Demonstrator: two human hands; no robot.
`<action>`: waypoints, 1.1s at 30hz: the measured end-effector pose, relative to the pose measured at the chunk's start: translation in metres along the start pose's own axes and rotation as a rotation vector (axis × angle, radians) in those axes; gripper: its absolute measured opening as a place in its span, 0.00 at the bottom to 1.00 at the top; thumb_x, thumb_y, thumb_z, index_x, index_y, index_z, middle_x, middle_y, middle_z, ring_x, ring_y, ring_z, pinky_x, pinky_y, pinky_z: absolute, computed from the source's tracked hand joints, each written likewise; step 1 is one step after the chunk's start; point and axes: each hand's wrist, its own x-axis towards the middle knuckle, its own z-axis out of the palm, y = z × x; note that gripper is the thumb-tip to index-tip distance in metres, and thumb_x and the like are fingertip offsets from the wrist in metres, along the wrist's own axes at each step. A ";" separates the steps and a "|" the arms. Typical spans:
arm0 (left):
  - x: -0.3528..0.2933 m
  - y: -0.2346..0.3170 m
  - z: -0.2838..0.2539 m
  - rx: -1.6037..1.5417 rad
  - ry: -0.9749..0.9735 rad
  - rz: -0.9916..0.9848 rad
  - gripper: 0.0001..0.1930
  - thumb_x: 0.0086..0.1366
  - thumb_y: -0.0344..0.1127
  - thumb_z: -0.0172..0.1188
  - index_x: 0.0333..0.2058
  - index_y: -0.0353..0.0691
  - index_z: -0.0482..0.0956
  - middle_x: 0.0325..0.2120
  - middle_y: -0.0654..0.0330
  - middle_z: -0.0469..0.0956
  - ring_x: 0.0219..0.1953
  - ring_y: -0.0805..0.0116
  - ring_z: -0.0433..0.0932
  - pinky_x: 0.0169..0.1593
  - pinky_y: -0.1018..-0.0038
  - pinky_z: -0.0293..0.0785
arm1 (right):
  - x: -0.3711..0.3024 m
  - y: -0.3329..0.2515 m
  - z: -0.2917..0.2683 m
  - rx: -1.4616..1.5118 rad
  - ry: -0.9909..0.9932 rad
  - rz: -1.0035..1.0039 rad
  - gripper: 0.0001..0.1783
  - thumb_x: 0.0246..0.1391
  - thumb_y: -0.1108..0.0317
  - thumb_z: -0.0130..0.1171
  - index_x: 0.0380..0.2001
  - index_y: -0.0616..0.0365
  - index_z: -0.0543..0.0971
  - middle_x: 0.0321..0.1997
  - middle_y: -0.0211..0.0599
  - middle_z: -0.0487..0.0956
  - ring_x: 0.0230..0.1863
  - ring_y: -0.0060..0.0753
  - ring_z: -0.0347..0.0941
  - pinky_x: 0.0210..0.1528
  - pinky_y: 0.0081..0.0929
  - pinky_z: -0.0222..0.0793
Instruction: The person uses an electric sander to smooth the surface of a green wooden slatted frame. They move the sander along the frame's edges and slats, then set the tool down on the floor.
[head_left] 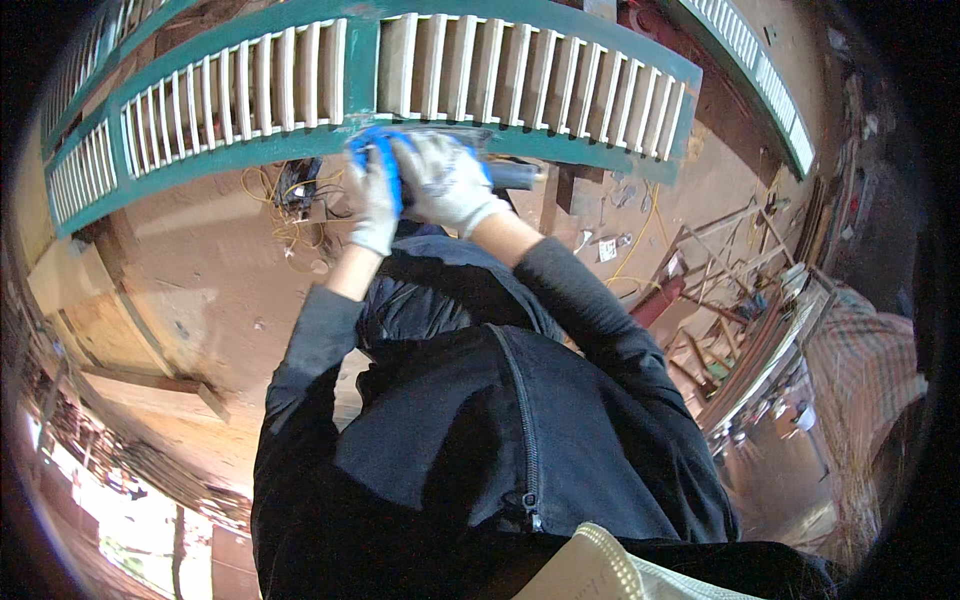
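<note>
Both hands wear white and blue work gloves and meet at the near edge of a green louvered shutter [362, 66] with white slats. My right hand [445, 178] is wrapped round a dark hand-held power tool [515, 176]; its blue-grey cylindrical end sticks out to the right, and a flat dark part lies against the shutter's green frame. Pressed close beside it, my left hand [374, 196] is closed on the tool's left end. The gloves hide most of the tool and motion blurs it, so its exact kind cannot be told.
Another green and white shutter [765, 80] lies at the far right. A yellow cord [650, 235] and a tangled cable [295, 195] lie on the brown floor. Wooden boards [120, 315] rest at the left. Loose wooden pieces [725, 345] are piled at the right.
</note>
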 end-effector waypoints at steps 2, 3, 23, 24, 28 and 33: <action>0.016 0.001 -0.025 -0.054 -0.057 0.005 0.10 0.70 0.34 0.49 0.47 0.37 0.71 0.43 0.59 0.76 0.44 0.69 0.74 0.51 0.71 0.71 | 0.012 -0.016 0.019 -0.046 0.036 0.035 0.37 0.39 0.58 0.64 0.53 0.61 0.68 0.50 0.53 0.73 0.51 0.55 0.71 0.54 0.48 0.67; 0.019 0.004 -0.029 -0.171 -0.048 -0.049 0.09 0.71 0.32 0.48 0.46 0.37 0.71 0.42 0.59 0.76 0.43 0.70 0.74 0.51 0.71 0.72 | 0.016 -0.021 0.017 -0.023 0.029 0.068 0.36 0.39 0.57 0.64 0.53 0.61 0.68 0.50 0.52 0.73 0.50 0.55 0.71 0.53 0.48 0.67; -0.165 -0.036 0.306 0.078 -0.072 0.183 0.05 0.64 0.31 0.51 0.36 0.38 0.72 0.35 0.53 0.75 0.39 0.60 0.74 0.50 0.67 0.69 | -0.232 0.190 -0.153 -0.142 0.058 0.172 0.46 0.30 0.58 0.71 0.57 0.58 0.67 0.55 0.49 0.72 0.55 0.52 0.70 0.59 0.45 0.65; -0.168 -0.035 0.315 -0.017 -0.102 0.057 0.04 0.63 0.30 0.51 0.35 0.37 0.72 0.32 0.53 0.75 0.37 0.58 0.75 0.48 0.66 0.70 | -0.235 0.193 -0.160 -0.155 0.015 0.220 0.46 0.30 0.58 0.72 0.57 0.58 0.67 0.56 0.49 0.72 0.56 0.52 0.69 0.59 0.45 0.65; -0.146 -0.024 0.293 0.084 -0.024 0.273 0.06 0.66 0.33 0.50 0.34 0.36 0.71 0.31 0.53 0.74 0.35 0.60 0.74 0.46 0.66 0.70 | -0.206 0.185 -0.155 -0.146 -0.018 0.144 0.47 0.28 0.58 0.72 0.57 0.58 0.68 0.54 0.49 0.73 0.55 0.53 0.69 0.58 0.45 0.65; -0.100 -0.032 0.216 0.019 -0.014 0.136 0.09 0.69 0.35 0.51 0.43 0.37 0.70 0.37 0.62 0.75 0.39 0.75 0.72 0.48 0.75 0.71 | -0.139 0.129 -0.114 -0.133 -0.029 0.097 0.42 0.33 0.65 0.67 0.57 0.58 0.67 0.55 0.49 0.72 0.55 0.52 0.70 0.59 0.45 0.64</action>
